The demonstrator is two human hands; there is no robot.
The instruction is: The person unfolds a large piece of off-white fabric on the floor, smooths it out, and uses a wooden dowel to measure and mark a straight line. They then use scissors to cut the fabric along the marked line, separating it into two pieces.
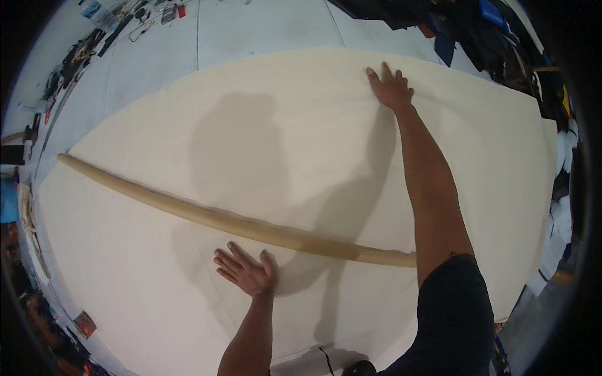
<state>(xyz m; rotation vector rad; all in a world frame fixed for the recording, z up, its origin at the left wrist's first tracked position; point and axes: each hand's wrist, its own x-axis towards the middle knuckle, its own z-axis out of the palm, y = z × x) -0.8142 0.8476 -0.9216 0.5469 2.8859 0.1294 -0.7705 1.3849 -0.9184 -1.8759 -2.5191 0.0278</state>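
A large cream cloth (282, 125) lies spread flat over a white table. A long tan cardboard tube (188, 213) rests across it, running from the left edge toward the lower right, where my right arm hides its end. My left hand (244, 271) lies flat on the cloth, fingers apart, just below the tube. My right hand (392, 88) is stretched far out, palm down with fingers spread, pressing the cloth near its far edge. Neither hand holds anything.
Bare white tabletop (251, 28) shows beyond the cloth. Small tools and clutter (125, 22) lie at the far left corner. Dark fabrics are piled (495, 37) at the far right. A black cable (326, 358) lies near the front edge.
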